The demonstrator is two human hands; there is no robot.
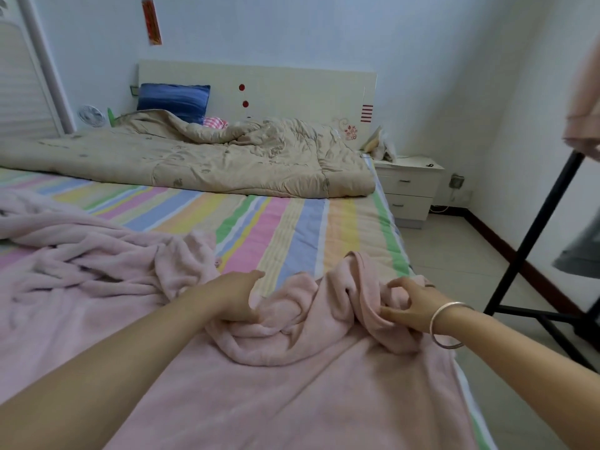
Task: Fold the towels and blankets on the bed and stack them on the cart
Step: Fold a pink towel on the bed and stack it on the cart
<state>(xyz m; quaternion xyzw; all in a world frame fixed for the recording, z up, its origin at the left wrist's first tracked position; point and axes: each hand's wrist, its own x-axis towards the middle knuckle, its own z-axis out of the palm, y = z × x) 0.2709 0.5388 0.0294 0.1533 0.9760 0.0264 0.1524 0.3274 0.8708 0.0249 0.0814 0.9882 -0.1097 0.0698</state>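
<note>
A large pink fleece blanket (97, 287) lies rumpled over the near half of the bed (285, 228), which has a striped pastel sheet. Its far edge is bunched into folds between my hands. My left hand (235, 297) grips one bunch of the pink blanket from the left, fingers tucked under the fabric. My right hand (410, 306), with a silver bangle on the wrist, pinches a fold of the same blanket near the bed's right edge. A beige quilt (211, 160) lies crumpled across the head of the bed. No cart is in view.
A blue pillow (173, 100) leans on the cream headboard (292, 82). A white nightstand (410, 186) stands right of the bed. A black metal rack (532, 241) with hanging clothes stands on the tiled floor at the right. A small fan (91, 115) sits at the far left.
</note>
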